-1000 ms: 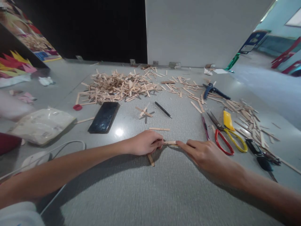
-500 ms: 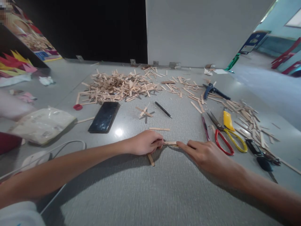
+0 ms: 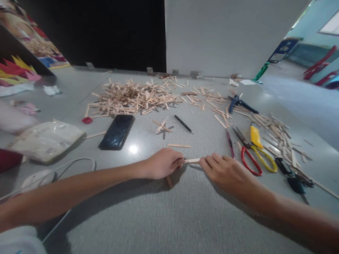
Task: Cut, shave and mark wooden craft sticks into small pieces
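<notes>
My left hand [image 3: 165, 164] is closed on one end of a wooden stick [image 3: 192, 161], near the middle of the grey table [image 3: 169, 218]. The fingers of my right hand [image 3: 221, 173] are closed on the stick's other end. Another stick [image 3: 169, 182] sticks out below my left hand, its upper part hidden. Just beyond my hands a single stick [image 3: 179, 145] lies flat. Behind it are some crossed sticks [image 3: 162, 126] and a black pen [image 3: 183, 124].
A phone [image 3: 117, 132], a plastic packet [image 3: 47, 141] and a white cable lie left. The large stick pile [image 3: 132, 97] is behind. Scissors [image 3: 251, 150], a yellow cutter [image 3: 256, 136], blue glue gun or clamp [image 3: 242, 104], keys and more sticks lie right.
My right hand's fingers have gone from stretched along the stick to curled round its end. The stick has turned slightly, and my left hand has shifted a little.
</notes>
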The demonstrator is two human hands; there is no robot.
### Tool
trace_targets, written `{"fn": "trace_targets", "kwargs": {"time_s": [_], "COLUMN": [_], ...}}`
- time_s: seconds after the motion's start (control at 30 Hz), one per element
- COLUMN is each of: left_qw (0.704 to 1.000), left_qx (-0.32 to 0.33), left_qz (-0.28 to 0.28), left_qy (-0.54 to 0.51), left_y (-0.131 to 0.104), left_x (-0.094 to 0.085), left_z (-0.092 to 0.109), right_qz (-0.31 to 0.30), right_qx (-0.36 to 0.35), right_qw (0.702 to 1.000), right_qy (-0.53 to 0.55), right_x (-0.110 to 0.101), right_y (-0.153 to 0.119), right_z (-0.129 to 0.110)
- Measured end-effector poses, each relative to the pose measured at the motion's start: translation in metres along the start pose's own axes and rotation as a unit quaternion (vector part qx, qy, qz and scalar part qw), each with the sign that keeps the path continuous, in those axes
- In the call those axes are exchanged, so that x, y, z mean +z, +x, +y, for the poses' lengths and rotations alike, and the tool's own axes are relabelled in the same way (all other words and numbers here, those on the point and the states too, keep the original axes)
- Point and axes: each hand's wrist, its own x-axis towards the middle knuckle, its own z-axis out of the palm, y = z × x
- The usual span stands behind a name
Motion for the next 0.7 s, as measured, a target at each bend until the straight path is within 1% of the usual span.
{"fn": "trace_targets", "kwargs": {"time_s": [0.07, 0.13, 0.23, 0.3, 0.4, 0.47, 0.53, 0.6, 0.63, 0.7], "left_qw": [1.000, 0.999, 0.999, 0.998, 0.997, 0.997, 0.996, 0.995, 0.995, 0.994], "left_qx": [-0.002, -0.005, -0.008, -0.011, -0.014, -0.015, -0.017, -0.020, -0.022, -0.025], "left_qz": [0.020, 0.030, 0.034, 0.040, 0.050, 0.055, 0.060, 0.066, 0.068, 0.073], "left_qy": [0.016, 0.025, 0.033, 0.040, 0.051, 0.059, 0.067, 0.073, 0.075, 0.079], "left_y": [-0.001, -0.002, -0.002, -0.002, -0.003, -0.003, -0.004, -0.004, -0.003, -0.003], "left_x": [0.004, 0.006, 0.007, 0.007, 0.009, 0.011, 0.012, 0.014, 0.014, 0.015], "left_z": [0.000, -0.001, -0.002, -0.002, -0.001, 0.000, -0.001, -0.001, -0.001, -0.001], "right_qz": [-0.015, -0.060, -0.155, -0.193, -0.202, -0.208, -0.218, -0.220, -0.215, -0.213], "right_qx": [0.003, 0.007, -0.009, -0.023, -0.015, 0.018, 0.051, 0.029, 0.004, -0.014], "right_qw": [0.999, 0.997, 0.988, 0.981, 0.979, 0.978, 0.974, 0.975, 0.976, 0.976], "right_qy": [-0.038, -0.050, -0.008, 0.023, 0.019, -0.011, -0.028, 0.008, 0.035, 0.052], "right_x": [0.000, 0.004, 0.010, 0.010, 0.002, -0.005, -0.007, -0.003, 0.000, 0.006], "right_y": [0.006, 0.011, 0.019, 0.024, 0.030, 0.031, 0.032, 0.033, 0.033, 0.033], "right_z": [-0.003, -0.001, 0.010, 0.015, 0.008, -0.001, -0.005, 0.000, 0.005, 0.012]}}
